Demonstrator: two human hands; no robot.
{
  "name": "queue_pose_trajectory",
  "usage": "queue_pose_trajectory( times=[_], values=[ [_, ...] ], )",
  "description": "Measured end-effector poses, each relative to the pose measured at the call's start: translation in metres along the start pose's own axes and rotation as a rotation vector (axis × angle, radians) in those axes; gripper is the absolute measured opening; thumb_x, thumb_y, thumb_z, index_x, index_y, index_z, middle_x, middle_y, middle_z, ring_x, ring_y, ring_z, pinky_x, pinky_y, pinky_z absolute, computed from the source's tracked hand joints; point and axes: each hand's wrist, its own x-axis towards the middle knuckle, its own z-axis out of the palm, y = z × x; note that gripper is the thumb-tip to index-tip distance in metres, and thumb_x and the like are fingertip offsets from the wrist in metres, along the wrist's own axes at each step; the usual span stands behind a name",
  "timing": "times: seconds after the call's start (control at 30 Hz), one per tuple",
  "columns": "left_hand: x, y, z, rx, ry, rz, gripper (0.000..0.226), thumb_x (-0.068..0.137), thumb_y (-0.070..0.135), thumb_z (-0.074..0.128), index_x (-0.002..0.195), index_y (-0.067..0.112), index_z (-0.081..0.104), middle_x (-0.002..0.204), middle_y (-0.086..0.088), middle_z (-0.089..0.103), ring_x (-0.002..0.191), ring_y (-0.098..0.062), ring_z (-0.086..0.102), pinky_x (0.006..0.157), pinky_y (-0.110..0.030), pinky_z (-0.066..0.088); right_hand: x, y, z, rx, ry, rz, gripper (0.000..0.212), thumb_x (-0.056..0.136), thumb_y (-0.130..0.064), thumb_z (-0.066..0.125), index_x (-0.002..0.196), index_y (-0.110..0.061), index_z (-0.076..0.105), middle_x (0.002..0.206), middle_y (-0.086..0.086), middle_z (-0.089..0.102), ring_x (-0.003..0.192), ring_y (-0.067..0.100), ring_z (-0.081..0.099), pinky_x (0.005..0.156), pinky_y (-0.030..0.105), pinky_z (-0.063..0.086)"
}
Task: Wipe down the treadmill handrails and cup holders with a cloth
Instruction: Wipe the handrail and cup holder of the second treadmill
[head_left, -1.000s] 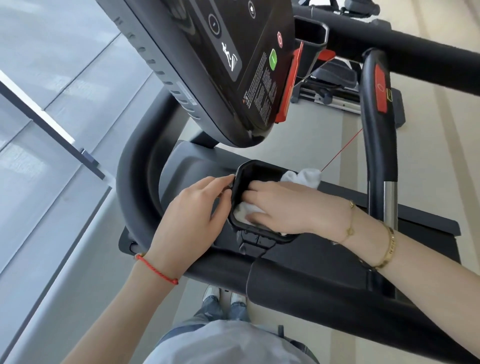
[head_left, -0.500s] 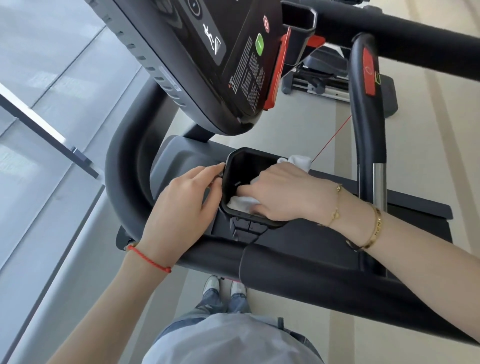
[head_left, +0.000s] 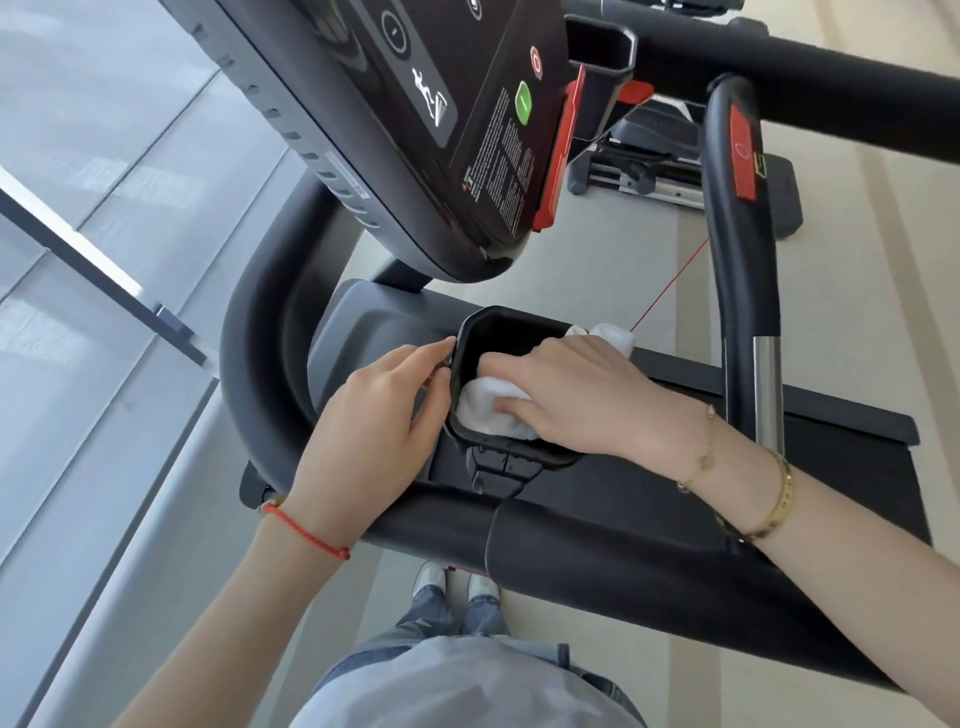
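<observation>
Inside the black cup holder (head_left: 470, 332), right hand (head_left: 576, 395) presses white cloth (head_left: 485, 408).

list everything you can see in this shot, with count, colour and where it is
cup holder: 1, black, in the grey tray below the console
cloth: 1, white, bunched inside the cup holder, one end over its far rim
console: 1, black with green and red buttons, top centre
handrails: black, one curving at left, one upright at right with a red patch
cord: 1, red, thin, running toward the cloth
floor: beige, striped
left hand: red string on the wrist, fingertips on the holder's near-left rim
right hand: gold bracelets on the wrist, pressing the cloth into the holder
</observation>
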Motion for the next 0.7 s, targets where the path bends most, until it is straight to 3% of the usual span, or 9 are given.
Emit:
queue_pose_trajectory(
  times=[0.17, 0.27, 0.43, 0.5, 0.7],
  values=[
    [-0.001, 0.0, 0.0, 0.001, -0.001, -0.009, 0.034, 0.1, 0.021, 0.049, 0.132, 0.018, 0.061, 0.108, 0.004, 0.068, 0.093, -0.022, 0.067, 0.078, -0.042, 0.054, 0.012, -0.004, 0.004, -0.07, -0.149, -0.061, 0.009, 0.093, -0.041, 0.045, 0.093, -0.034, 0.05, 0.059, -0.008, 0.036, 0.062, 0.025, 0.04, 0.058, 0.032, 0.017],
    [0.0, 0.0, 0.0, 0.005, -0.004, -0.007, 0.034, 0.1, 0.021, 0.049, 0.132, 0.018, 0.061, 0.106, 0.005, 0.068, 0.09, -0.02, 0.066, 0.077, -0.041, 0.054, 0.017, -0.004, 0.003, -0.098, -0.194, -0.064, 0.011, 0.091, -0.036, 0.048, 0.082, -0.03, 0.047, 0.061, -0.008, 0.041, 0.06, 0.018, 0.039, 0.052, 0.03, 0.008],
    [0.0, 0.001, -0.001, 0.012, -0.009, 0.006, 0.034, 0.1, 0.02, 0.049, 0.132, 0.016, 0.061, 0.102, 0.004, 0.068, 0.086, -0.019, 0.066, 0.075, -0.04, 0.055, 0.015, -0.001, -0.001, -0.122, -0.262, -0.039, 0.007, 0.088, -0.028, 0.054, 0.082, -0.025, 0.057, 0.062, -0.008, 0.048, 0.057, 0.013, 0.044, 0.052, 0.03, 0.01],
    [-0.001, 0.001, -0.001, 0.016, -0.01, 0.01, 0.034, 0.1, 0.02, 0.049, 0.132, 0.016, 0.061, 0.101, 0.004, 0.067, 0.084, -0.019, 0.066, 0.073, -0.04, 0.055, 0.013, -0.004, -0.002, -0.099, -0.247, -0.005, 0.015, 0.087, -0.028, 0.054, 0.073, -0.023, 0.052, 0.06, -0.007, 0.047, 0.055, 0.01, 0.041, 0.053, 0.03, 0.011],
    [-0.002, 0.001, -0.002, 0.02, 0.001, 0.018, 0.034, 0.1, 0.02, 0.049, 0.132, 0.015, 0.061, 0.106, 0.003, 0.068, 0.087, -0.022, 0.065, 0.075, -0.041, 0.054, -0.002, -0.01, -0.021, 0.168, -0.151, 0.109, 0.02, 0.089, -0.04, 0.051, 0.069, -0.042, 0.05, 0.062, -0.01, 0.047, 0.065, 0.015, 0.048, 0.06, 0.034, 0.032]
  ],
)
